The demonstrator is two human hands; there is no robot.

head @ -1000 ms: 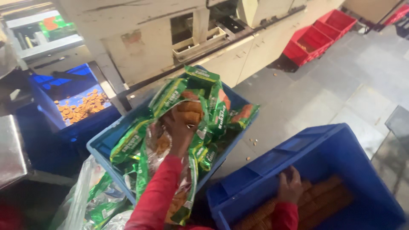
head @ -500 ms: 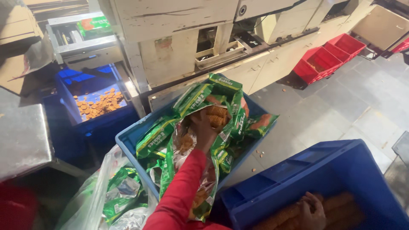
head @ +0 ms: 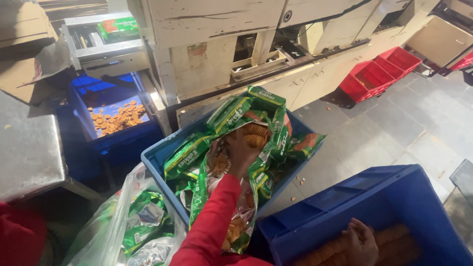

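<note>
In the head view, over the blue plastic crate (head: 156,158) heaped with green foil biscuit wrappers (head: 235,112), I am closing my left hand (head: 240,151) around an opened wrapper, a stack of round brown biscuits (head: 256,136) showing at its torn end. My right hand (head: 363,242) is resting, fingers curled, on the rows of loose biscuits (head: 399,244) lying in the nearer large blue plastic bin (head: 345,197); whether it is gripping any I cannot tell. I judge I am emptying packets, so next the held stack needs carrying across into that bin without spilling. A clear plastic bag of spent wrappers (head: 138,226) is sitting beside the crate.
</note>
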